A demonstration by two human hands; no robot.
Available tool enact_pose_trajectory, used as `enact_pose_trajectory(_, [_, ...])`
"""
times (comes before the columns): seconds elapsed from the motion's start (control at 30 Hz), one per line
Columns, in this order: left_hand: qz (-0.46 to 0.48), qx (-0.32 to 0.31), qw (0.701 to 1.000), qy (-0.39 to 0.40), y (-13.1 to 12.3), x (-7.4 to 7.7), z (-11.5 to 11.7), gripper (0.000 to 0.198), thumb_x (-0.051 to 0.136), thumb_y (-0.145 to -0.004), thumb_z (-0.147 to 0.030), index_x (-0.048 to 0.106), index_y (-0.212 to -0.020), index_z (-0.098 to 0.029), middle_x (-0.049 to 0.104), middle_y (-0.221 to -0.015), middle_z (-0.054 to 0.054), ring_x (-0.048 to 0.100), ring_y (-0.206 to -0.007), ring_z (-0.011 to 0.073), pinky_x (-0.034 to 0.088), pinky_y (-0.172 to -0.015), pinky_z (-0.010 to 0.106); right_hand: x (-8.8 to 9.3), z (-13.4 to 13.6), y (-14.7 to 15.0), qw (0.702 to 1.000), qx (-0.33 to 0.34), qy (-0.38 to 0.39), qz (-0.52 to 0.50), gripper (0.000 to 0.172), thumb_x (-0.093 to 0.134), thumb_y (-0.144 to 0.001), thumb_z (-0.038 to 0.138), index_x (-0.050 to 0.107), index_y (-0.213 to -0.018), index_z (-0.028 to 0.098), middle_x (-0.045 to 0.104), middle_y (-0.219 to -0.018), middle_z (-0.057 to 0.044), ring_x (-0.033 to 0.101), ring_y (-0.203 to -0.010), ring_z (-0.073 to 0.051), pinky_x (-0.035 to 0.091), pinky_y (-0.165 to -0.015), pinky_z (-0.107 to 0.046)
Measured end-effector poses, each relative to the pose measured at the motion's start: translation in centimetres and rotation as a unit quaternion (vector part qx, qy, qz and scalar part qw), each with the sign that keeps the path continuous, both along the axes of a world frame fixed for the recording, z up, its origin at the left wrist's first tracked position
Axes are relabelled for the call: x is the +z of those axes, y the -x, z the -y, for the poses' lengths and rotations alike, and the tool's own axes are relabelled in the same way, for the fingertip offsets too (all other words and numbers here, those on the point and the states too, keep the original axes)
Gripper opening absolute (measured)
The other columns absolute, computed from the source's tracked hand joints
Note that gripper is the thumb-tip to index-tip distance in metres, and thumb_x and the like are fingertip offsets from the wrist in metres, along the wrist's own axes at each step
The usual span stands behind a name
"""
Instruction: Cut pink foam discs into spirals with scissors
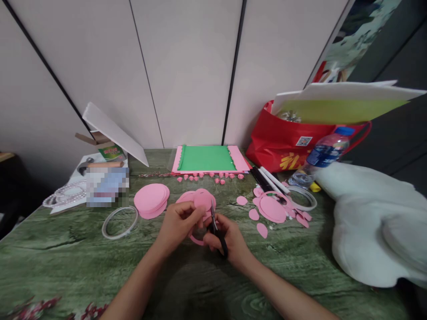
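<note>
My left hand pinches a round pink paper piece near the middle of the table. Black-handled scissors sit in my right hand, their fingers wrapped round the loops. The blades point up and away from me, right beside the edge of the pink paper. Behind and below my hands lie more pink paper pieces, partly hidden by my fingers. To the left is a stack of pink paper circles. Loose pink cut-outs and a pink paper ring with scraps lie to the right.
Small pink rolled pieces line up before green paper. Tape rolls flank the work. A red bag, a water bottle and a white plush-like object stand right; a white board leans left.
</note>
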State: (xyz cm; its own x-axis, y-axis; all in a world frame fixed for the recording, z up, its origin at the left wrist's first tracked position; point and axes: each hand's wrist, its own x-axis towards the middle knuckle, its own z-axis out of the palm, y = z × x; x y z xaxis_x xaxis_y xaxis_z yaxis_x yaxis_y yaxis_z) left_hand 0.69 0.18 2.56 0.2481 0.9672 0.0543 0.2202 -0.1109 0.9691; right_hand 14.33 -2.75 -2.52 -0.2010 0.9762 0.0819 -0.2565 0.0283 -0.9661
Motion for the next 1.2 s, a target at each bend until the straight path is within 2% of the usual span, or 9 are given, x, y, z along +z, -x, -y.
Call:
enact_pose_trajectory(0.13, [0.025,0.010,1.000,-0.016,0.0,0.0,0.0,0.034,0.056,-0.077,-0.035,0.051,-0.050,-0.015,0.049,-0.043,-0.005,0.034,-0.032,0.0034,0.023,-0.033,0.017,-0.5,0.0,0.0,1.000,0.004,0.014,0.007,0.037,0.072,-0.059,0.043,0.049,-0.073,0.018,0.054,-0.049,0.006,0.041,-0.034,-0.006,0.031,-0.035,-0.017])
enact_pose_trajectory(0.27, [0.047,0.049,0.997,-0.036,-0.1,-0.1,0.0,0.032,0.054,-0.079,-0.035,0.052,-0.053,-0.015,0.050,-0.045,-0.004,0.035,-0.032,0.0038,0.022,-0.033,0.018,-0.8,0.1,0.2,0.999,0.012,0.030,0.002,0.036,0.073,-0.058,0.041,0.049,-0.072,0.019,0.052,-0.046,0.007,0.042,-0.033,-0.007,0.032,-0.034,-0.018])
enact_pose_trajectory(0.5, [0.001,0.083,0.993,-0.083,-0.3,0.2,0.3,0.033,0.055,-0.078,-0.033,0.050,-0.049,-0.017,0.045,-0.040,-0.006,0.035,-0.033,0.0049,0.024,-0.034,0.018,-0.8,0.4,0.4,0.999,0.028,0.040,0.015,0.036,0.072,-0.058,0.041,0.049,-0.074,0.019,0.051,-0.047,0.008,0.042,-0.034,-0.007,0.032,-0.035,-0.018])
enact_pose_trajectory(0.8, [-0.071,0.064,0.988,-0.121,-0.4,-0.4,0.3,0.031,0.054,-0.075,-0.030,0.048,-0.047,-0.016,0.041,-0.043,-0.005,0.037,-0.042,0.0073,0.027,-0.041,0.019,-0.8,-0.1,0.0,1.000,0.006,-0.001,-0.024,0.046,0.078,-0.055,0.042,0.051,-0.082,0.018,0.051,-0.062,0.005,0.044,-0.053,-0.009,0.033,-0.050,-0.021])
enact_pose_trajectory(0.93, [-0.070,0.071,0.988,-0.121,-0.4,-0.3,0.3,0.031,0.054,-0.075,-0.029,0.048,-0.047,-0.016,0.040,-0.044,-0.005,0.035,-0.043,0.0073,0.026,-0.041,0.020,-0.8,-0.1,0.0,1.000,-0.001,-0.001,0.003,0.044,0.077,-0.055,0.045,0.051,-0.078,0.019,0.050,-0.056,0.006,0.043,-0.047,-0.008,0.031,-0.045,-0.020])
enact_pose_trajectory(1.07, [-0.059,0.064,0.990,-0.109,-0.3,-0.2,0.2,0.033,0.055,-0.074,-0.030,0.046,-0.046,-0.017,0.041,-0.043,-0.005,0.036,-0.041,0.0069,0.026,-0.041,0.020,-1.0,0.0,0.3,0.999,-0.010,0.031,0.014,0.038,0.073,-0.059,0.046,0.049,-0.073,0.019,0.046,-0.042,0.010,0.040,-0.033,-0.007,0.035,-0.038,-0.020])
enact_pose_trajectory(1.2, [0.016,0.022,0.999,-0.029,0.2,-0.1,-0.1,0.037,0.055,-0.075,-0.036,0.043,-0.047,-0.017,0.039,-0.037,-0.007,0.031,-0.034,0.0048,0.023,-0.037,0.019,-1.2,-0.1,0.5,0.998,-0.033,0.044,0.033,0.037,0.074,-0.058,0.044,0.051,-0.069,0.018,0.049,-0.040,0.009,0.040,-0.030,-0.007,0.034,-0.034,-0.019])
